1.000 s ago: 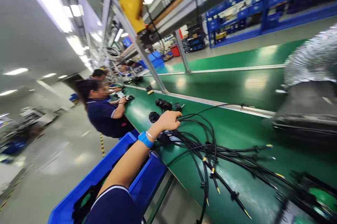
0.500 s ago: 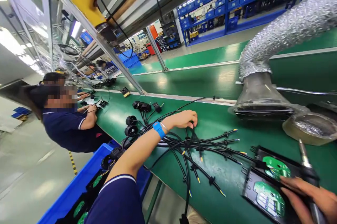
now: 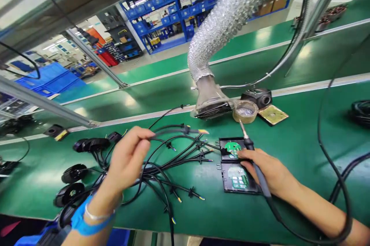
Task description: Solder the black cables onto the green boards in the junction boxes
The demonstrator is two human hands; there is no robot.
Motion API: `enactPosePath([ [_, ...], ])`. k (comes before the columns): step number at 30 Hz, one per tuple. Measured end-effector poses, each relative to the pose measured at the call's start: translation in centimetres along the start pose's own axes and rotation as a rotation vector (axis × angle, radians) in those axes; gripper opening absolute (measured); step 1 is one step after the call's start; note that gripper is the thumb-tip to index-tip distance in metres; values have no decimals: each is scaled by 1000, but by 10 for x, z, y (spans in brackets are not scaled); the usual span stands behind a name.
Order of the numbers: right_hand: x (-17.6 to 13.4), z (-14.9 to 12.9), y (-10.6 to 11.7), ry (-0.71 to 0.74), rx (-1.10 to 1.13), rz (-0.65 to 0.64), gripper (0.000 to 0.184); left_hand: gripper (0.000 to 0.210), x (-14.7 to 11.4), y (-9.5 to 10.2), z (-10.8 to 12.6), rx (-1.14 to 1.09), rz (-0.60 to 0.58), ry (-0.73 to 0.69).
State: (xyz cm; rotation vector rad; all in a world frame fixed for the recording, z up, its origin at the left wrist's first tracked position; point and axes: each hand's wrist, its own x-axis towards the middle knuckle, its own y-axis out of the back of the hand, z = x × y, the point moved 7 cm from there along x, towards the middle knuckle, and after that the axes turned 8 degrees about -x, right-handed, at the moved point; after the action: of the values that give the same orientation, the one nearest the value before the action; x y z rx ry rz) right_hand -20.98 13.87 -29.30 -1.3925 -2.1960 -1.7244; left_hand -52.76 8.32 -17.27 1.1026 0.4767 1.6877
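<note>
My left hand (image 3: 128, 159), with a blue wristband, is closed on a black cable (image 3: 169, 130) whose bare coloured wire ends point right, slightly blurred. Beneath it, several more black cables (image 3: 157, 178) with strain-relief collars spread over the bench. In my right hand (image 3: 270, 171) lies a soldering iron (image 3: 260, 176), tip up and to the left. The thumb and fingertips of that hand reach the edge of two black housings, each with a green circuit board: the far board (image 3: 232, 146) has a cable at its left side, and the near board (image 3: 238, 176) shows silvery pads.
A fume extraction hood (image 3: 212, 101) on a foil duct stands behind the housings. Beside it are a tape roll (image 3: 245, 112) and a soldering iron stand (image 3: 261, 97) with a yellow sponge (image 3: 274, 115). Round black parts (image 3: 73, 173) lie left. The iron's cord (image 3: 320, 123) hangs right.
My left hand has picked a cable up from the bunch and brought its end rightward. My right hand still holds the soldering iron by the housings. The view has swung right.
</note>
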Motion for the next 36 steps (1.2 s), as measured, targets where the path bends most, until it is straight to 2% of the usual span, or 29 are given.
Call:
enactPosePath([
  [3, 4, -10, 17, -168, 145, 37, 37, 21, -34, -54, 35, -230, -282, -33],
  [6, 2, -22, 21, -372, 456, 2, 32, 27, -58, -91, 49, -366, -454, -73],
  [8, -1, -29, 21, -437, 583, 18, 23, 28, -66, -101, 49, -408, -523, -65],
  [11, -2, -36, 21, -444, 581, 57, 18, 27, -64, -108, 52, -499, -617, 13],
  [14, 0, -46, 23, -373, 527, 123, 21, 37, -51, -116, 75, -745, -665, 97],
  [18, 1, -56, 34, -303, 440, 318, 34, 36, -41, -149, 101, -1145, -763, 427],
  [20, -2, -54, 40, -328, 366, 398, 39, 41, -43, -163, 104, -1268, -758, 552],
  [23, -5, -49, 36, -393, 420, 379, 36, 37, -48, -170, 101, -1286, -702, 554],
  [27, -6, -51, 27, -398, 536, 358, 30, 25, -51, -168, 94, -1118, -630, 423],
  [32, -3, -59, 27, -340, 422, 366, 29, 18, -48, -159, 96, -797, -534, 212],
  [36, 0, -62, 29, -309, 369, 359, 29, 21, -48, -152, 105, -696, -497, 107],
])
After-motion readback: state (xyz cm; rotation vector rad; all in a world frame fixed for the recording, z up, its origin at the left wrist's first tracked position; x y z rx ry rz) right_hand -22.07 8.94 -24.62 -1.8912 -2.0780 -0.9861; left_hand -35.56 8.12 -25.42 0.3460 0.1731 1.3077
